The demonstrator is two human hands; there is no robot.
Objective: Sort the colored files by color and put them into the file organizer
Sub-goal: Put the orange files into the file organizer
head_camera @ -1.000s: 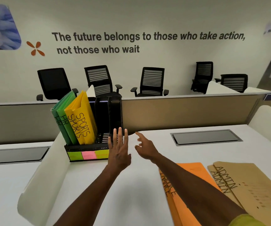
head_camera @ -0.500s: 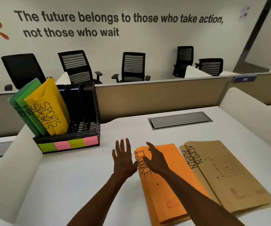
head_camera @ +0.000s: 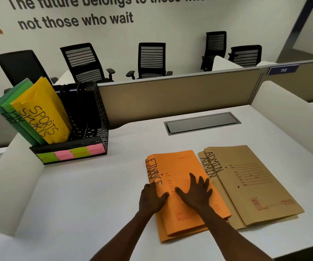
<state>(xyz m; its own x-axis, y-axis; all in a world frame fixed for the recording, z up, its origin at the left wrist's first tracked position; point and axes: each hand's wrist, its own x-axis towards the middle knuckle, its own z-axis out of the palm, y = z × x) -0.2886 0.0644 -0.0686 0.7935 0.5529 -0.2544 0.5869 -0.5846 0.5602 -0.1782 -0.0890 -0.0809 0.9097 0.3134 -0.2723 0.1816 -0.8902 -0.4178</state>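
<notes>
On my far left the black mesh file organizer [head_camera: 88, 132] stands on the white desk [head_camera: 95, 194], and its leftmost slots hold two green files marked HR [head_camera: 14, 113] and, just beside them on the right, two yellow files marked SPORTS [head_camera: 44, 113], all leaning to the left; the slots to their right hold nothing I can see. Along the organizer's front edge runs a row of sticky labels [head_camera: 71, 154], green, pink, green, pink. Moving right, my left hand [head_camera: 151, 198] sits at the near left edge of the orange FINANCE files [head_camera: 178, 166], its thumb lying on top of the upper cover and its fingers curled at the edge, where I cannot tell whether they reach underneath. Just beside it my right hand [head_camera: 197, 193] lies flat on that same upper orange file, fingers spread and pressing down. The two orange files lie stacked slightly askew near the middle of the desk. Touching their right edge, the two brown ADMIN files [head_camera: 255, 178] lie stacked flat, overlapped a little by the orange ones. Beyond them, a closed grey cable hatch [head_camera: 201, 122] is set into the desk near the beige partition [head_camera: 170, 95].
</notes>
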